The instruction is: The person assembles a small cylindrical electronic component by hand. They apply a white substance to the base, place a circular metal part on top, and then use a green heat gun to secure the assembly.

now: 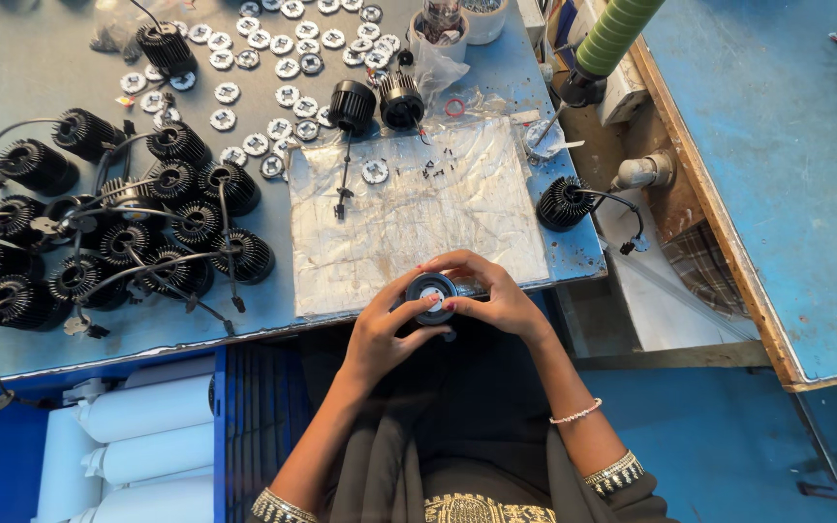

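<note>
Blue worktable point(12, 320): clear plastic sheet point(418, 218) at its near edge; roughly fifteen black finned housings point(108, 232) clustered left. Over the near edge, left hand point(380, 334) and right hand point(496, 295) pinch one round black housing point(432, 295) between closed fingertips.

Open foil sheet point(418, 228) ahead, black finned housings point(147, 223) crowding left

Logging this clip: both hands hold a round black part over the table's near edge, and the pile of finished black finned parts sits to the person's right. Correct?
Not quite. In the head view the pile of finned parts lies to the person's left. The rest holds: left hand and right hand hold the round black part over the table's near edge.
</note>
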